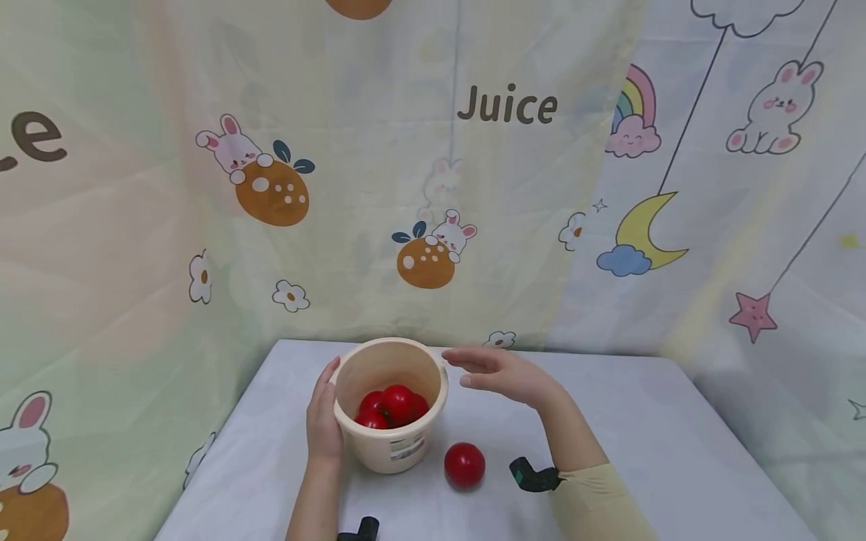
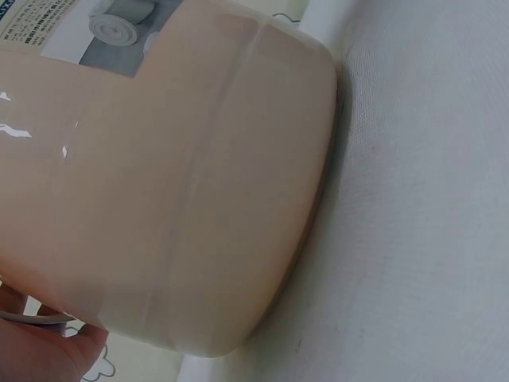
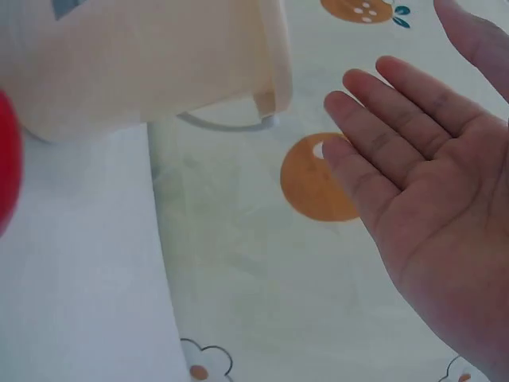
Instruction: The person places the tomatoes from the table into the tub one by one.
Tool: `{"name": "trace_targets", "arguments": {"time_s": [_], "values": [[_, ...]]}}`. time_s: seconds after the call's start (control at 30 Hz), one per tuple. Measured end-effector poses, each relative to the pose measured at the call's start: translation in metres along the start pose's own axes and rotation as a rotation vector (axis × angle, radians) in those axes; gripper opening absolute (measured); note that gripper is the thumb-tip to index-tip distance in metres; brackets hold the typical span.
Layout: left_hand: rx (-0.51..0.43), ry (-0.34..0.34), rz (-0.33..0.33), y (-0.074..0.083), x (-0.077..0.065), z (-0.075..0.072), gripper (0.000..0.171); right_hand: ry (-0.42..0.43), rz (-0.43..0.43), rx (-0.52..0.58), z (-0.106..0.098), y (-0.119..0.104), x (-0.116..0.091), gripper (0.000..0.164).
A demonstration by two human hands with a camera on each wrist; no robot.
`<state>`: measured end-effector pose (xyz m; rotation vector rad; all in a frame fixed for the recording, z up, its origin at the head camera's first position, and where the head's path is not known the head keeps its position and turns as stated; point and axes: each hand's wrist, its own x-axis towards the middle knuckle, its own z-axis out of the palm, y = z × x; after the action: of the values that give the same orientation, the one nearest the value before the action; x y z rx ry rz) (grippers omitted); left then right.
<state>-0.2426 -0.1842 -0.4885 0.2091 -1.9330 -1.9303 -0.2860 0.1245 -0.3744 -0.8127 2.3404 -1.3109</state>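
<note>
A cream plastic bucket (image 1: 389,451) stands on the table with several red tomatoes (image 1: 398,404) inside. My left hand (image 1: 325,421) holds the bucket by its left side, fingers reaching up near the rim; in the left wrist view part of this hand (image 2: 48,350) shows by the bucket's thin handle. Just right of the rim, my right hand (image 1: 504,373) hovers with its fingers extended and nothing in it. Its palm (image 3: 445,215) and spread thumb show in the right wrist view. Another tomato (image 1: 464,465) lies on the table, to the bucket's right.
A white cloth covers the table (image 1: 595,413). Behind and beside it hang curtains (image 1: 352,180) printed with rabbits, fruit and flowers. A label (image 1: 407,448) is stuck on the bucket's front. Black wrist devices (image 1: 534,476) sit on both forearms.
</note>
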Motion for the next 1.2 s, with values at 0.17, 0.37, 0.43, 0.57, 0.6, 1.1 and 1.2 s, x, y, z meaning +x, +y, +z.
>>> {"name": "trace_targets", "arguments": {"time_s": [0.17,0.37,0.43,0.57,0.6,1.1,1.2], "values": [[-0.002,-0.008,0.004,0.001,-0.001,0.0,0.039,0.044,-0.002,0.044,0.006,0.019,-0.018,0.054],[-0.001,-0.005,0.012,0.003,-0.002,-0.001,0.038,0.061,0.02,0.112,0.016,0.041,-0.031,0.054],[-0.005,-0.006,0.01,0.003,-0.002,-0.001,0.038,0.069,0.033,0.133,0.021,0.049,-0.034,0.055],[-0.009,-0.004,0.008,0.003,-0.002,-0.001,0.038,0.069,0.071,0.165,0.034,0.066,-0.039,0.056],[-0.007,-0.007,0.005,0.003,-0.002,-0.001,0.038,0.066,0.083,0.167,0.038,0.07,-0.04,0.057],[0.0,-0.009,0.006,0.003,-0.001,0.0,0.039,0.048,0.188,0.214,0.073,0.121,-0.044,0.061],[0.002,-0.003,0.009,0.003,-0.001,0.0,0.04,0.043,0.184,0.225,0.076,0.126,-0.044,0.064]]}}
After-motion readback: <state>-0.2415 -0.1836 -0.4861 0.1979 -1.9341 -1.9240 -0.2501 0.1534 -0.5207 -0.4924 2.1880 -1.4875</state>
